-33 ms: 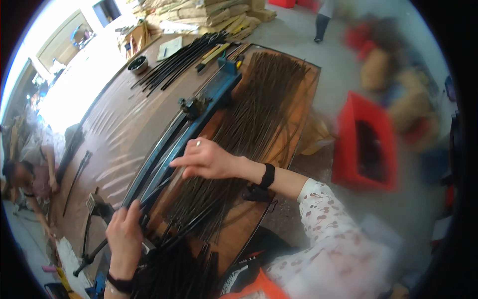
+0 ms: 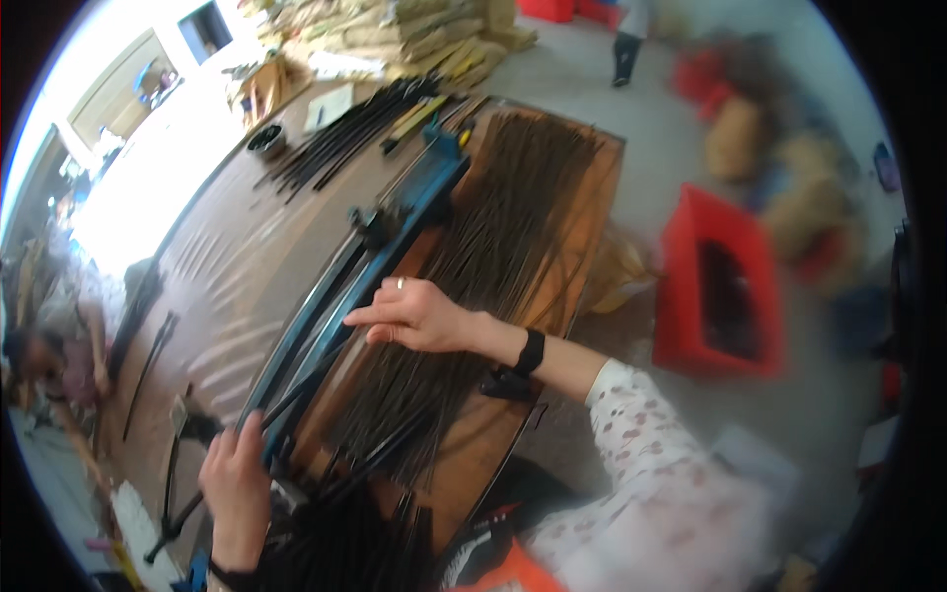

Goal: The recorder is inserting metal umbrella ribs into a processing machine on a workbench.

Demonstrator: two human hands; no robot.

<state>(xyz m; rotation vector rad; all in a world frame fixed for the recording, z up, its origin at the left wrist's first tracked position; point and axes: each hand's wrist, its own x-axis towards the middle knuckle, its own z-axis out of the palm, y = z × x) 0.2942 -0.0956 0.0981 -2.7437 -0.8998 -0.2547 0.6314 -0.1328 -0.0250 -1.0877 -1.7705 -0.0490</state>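
Note:
A thin dark rod (image 2: 314, 375) slants between my two hands, along the near side of a long blue metal rail (image 2: 330, 331). My left hand (image 2: 237, 483) is closed at its lower end, fingertips over the lower part of the rail. At its upper end is my right hand (image 2: 419, 314), index finger and thumb brought together and the other fingers curled; the exact grip is partly hidden. A small metal clamp block (image 2: 380, 225) sits on the rail beyond my right hand. Many thin dark rods (image 2: 493, 232) lie in a wide heap right of the rail.
Thicker black strips (image 2: 340, 553) are bunched at the near edge. More black rods (image 2: 345, 148) and a small bowl (image 2: 266, 140) lie on the far table. A red crate (image 2: 671, 296) stands on the floor at right. A co-worker (image 2: 74, 345) sits at left; another person (image 2: 627, 44) stands far back.
My left hand has shifted slightly down and to the left. My right hand stays almost in place, and the whole view has moved a little.

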